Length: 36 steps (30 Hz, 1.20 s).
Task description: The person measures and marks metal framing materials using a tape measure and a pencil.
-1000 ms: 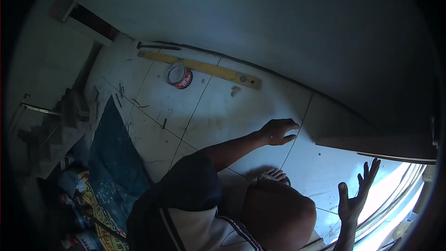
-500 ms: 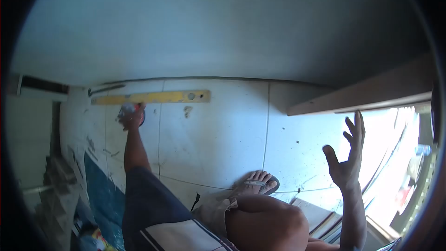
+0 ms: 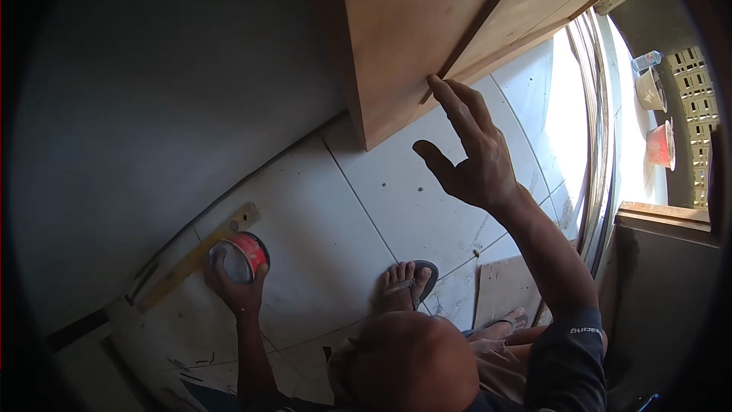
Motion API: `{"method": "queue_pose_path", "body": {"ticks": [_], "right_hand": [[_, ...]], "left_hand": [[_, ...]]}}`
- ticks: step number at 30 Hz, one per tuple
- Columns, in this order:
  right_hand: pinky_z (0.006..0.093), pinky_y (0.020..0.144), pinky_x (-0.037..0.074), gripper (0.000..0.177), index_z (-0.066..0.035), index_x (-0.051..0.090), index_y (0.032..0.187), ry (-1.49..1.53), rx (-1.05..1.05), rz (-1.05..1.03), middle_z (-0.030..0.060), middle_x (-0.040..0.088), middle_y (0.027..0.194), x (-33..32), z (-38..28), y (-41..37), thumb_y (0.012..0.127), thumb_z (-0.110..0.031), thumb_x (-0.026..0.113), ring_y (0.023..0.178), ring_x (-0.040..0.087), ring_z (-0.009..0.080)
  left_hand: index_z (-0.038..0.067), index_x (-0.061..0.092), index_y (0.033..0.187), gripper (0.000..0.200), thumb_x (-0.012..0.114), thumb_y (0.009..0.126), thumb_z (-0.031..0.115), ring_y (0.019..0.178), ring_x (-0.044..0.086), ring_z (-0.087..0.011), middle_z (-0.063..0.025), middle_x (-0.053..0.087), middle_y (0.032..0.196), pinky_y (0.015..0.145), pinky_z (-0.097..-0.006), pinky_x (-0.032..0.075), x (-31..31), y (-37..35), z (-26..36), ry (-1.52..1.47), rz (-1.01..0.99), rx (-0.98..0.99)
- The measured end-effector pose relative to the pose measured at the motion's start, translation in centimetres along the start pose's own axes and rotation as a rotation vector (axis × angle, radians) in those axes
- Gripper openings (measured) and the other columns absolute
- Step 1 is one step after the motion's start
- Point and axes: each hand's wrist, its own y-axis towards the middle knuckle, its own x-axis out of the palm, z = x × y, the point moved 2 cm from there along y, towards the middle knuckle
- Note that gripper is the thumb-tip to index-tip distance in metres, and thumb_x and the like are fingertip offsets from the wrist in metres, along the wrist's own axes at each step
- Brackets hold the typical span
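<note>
Can (image 3: 242,258) is in the left hand (image 3: 230,291), thumb and fingers curled around it, near the level (image 3: 183,267); whether it is off the floor (image 3: 320,214) is unclear. The right hand (image 3: 486,172) spreads its fingers by the wooden panel (image 3: 412,30).

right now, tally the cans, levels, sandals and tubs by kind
red can, in the left hand: 1
yellow level, on the floor: 1
sandals, on the near foot and the far foot: 2
tubs outside, one pale, one red: 2
total: 6
</note>
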Motion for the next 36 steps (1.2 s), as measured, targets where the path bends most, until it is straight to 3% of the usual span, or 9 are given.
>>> {"method": "queue_pose_path", "body": {"ticks": [1, 4, 9, 12, 14, 20, 23, 31, 36], "right_hand": [[0.0459, 0.086, 0.06, 0.086, -0.011, 0.036, 0.153, 0.004, 0.028, -0.02, 0.0206, 0.05, 0.139, -0.1, -0.2, -0.1, 0.08, -0.016, 0.081, 0.114, 0.063, 0.0388], [0.0461, 0.092, 0.059, 0.089, -0.012, 0.035, 0.154, 0.006, 0.076, -0.06, 0.0206, 0.047, 0.144, -0.6, -0.8, -0.3, 0.078, -0.014, 0.083, 0.121, 0.06, 0.039], [0.0424, 0.095, 0.056, 0.09, -0.013, 0.036, 0.152, -0.047, 0.041, -0.117, 0.0184, 0.037, 0.155, -0.7, -0.4, -1.0, 0.074, -0.016, 0.081, 0.126, 0.056, 0.0394], [0.0426, 0.095, 0.056, 0.087, -0.012, 0.039, 0.149, -0.022, 0.019, -0.106, 0.019, 0.039, 0.154, -0.4, 0.3, -1.1, 0.073, -0.014, 0.08, 0.124, 0.057, 0.0394], [0.0428, 0.092, 0.057, 0.085, -0.011, 0.04, 0.147, -0.023, 0.021, -0.083, 0.0197, 0.042, 0.151, -0.2, 0.8, -1.6, 0.072, -0.014, 0.08, 0.121, 0.059, 0.0394], [0.0425, 0.083, 0.059, 0.066, -0.007, 0.051, 0.138, 0.108, 0.149, 0.013, 0.0185, 0.054, 0.136, -1.1, 3.8, -7.0, 0.079, -0.016, 0.078, 0.106, 0.066, 0.0362], [0.042, 0.08, 0.059, 0.056, -0.005, 0.055, 0.133, 0.161, 0.343, -0.1, 0.0171, 0.058, 0.131, -1.0, 6.2, -12.4, 0.083, -0.018, 0.076, 0.102, 0.068, 0.0341], [0.0404, 0.076, 0.059, 0.05, -0.004, 0.056, 0.131, 0.2, 0.79, -0.131, 0.0153, 0.064, 0.119, 0.9, 7.6, -24.4, 0.087, -0.02, 0.074, 0.093, 0.07, 0.0305], [0.0397, 0.076, 0.058, 0.049, -0.004, 0.058, 0.131, 0.265, 0.762, -0.157, 0.0155, 0.065, 0.117, 3.1, 6.3, -25.2, 0.087, -0.02, 0.075, 0.094, 0.07, 0.0285]], "left_hand": [[0.01, 0.046, 0.137, 0.093, 0.092, 0.059, 0.03, 0.138, 0.032, -0.0447, -0.0224, 0.034, 0.15, 0.11, -0.059, 0.032, 1.2, 0.7, 5.2, -0.256, -0.121, 0.001], [0.012, 0.047, 0.135, 0.094, 0.093, 0.057, 0.035, 0.135, 0.034, -0.046, -0.0238, 0.033, 0.15, 0.106, -0.061, 0.033, 6.7, 2.9, 16.1, -0.329, -0.184, 0.399], [0.011, 0.055, 0.125, 0.082, 0.091, 0.058, 0.041, 0.136, 0.037, -0.0432, -0.0221, 0.035, 0.151, 0.106, -0.0586, 0.034, 14.1, 5.3, 24.3, -0.373, -0.313, 0.759], [0.01, 0.062, 0.116, 0.07, 0.09, 0.06, 0.041, 0.137, 0.037, -0.0401, -0.021, 0.037, 0.151, 0.106, -0.0575, 0.035, 15.6, 6.0, 26.9, -0.329, -0.206, 0.862], [0.011, 0.066, 0.111, 0.061, 0.089, 0.064, 0.041, 0.139, 0.037, -0.0379, -0.0184, 0.039, 0.151, 0.107, -0.0587, 0.034, 15.8, 5.7, 27.9, -0.326, -0.199, 0.869], [0.016, 0.063, 0.123, 0.063, 0.081, 0.074, 0.051, 0.14, 0.036, -0.0367, -0.0157, 0.043, 0.15, 0.107, -0.0656, 0.029, 14.2, 3.3, 29.1, -0.166, -0.246, 0.865], [0.016, 0.058, 0.133, 0.068, 0.075, 0.079, 0.056, 0.141, 0.034, -0.0369, -0.016, 0.043, 0.149, 0.109, -0.0669, 0.024, 13.7, 1.7, 29.4, -0.158, -0.33, 0.91], [0.013, 0.056, 0.132, 0.072, 0.083, 0.073, 0.046, 0.143, 0.03, -0.039, -0.0165, 0.041, 0.149, 0.11, -0.0673, 0.021, 15.7, 4.0, 28.5, -0.076, -0.463, 0.799], [0.014, 0.055, 0.135, 0.074, 0.081, 0.075, 0.047, 0.142, 0.031, -0.0392, -0.0168, 0.04, 0.149, 0.111, -0.066, 0.022, 15.6, 4.3, 28.5, -0.12, -0.455, 0.804]]}}
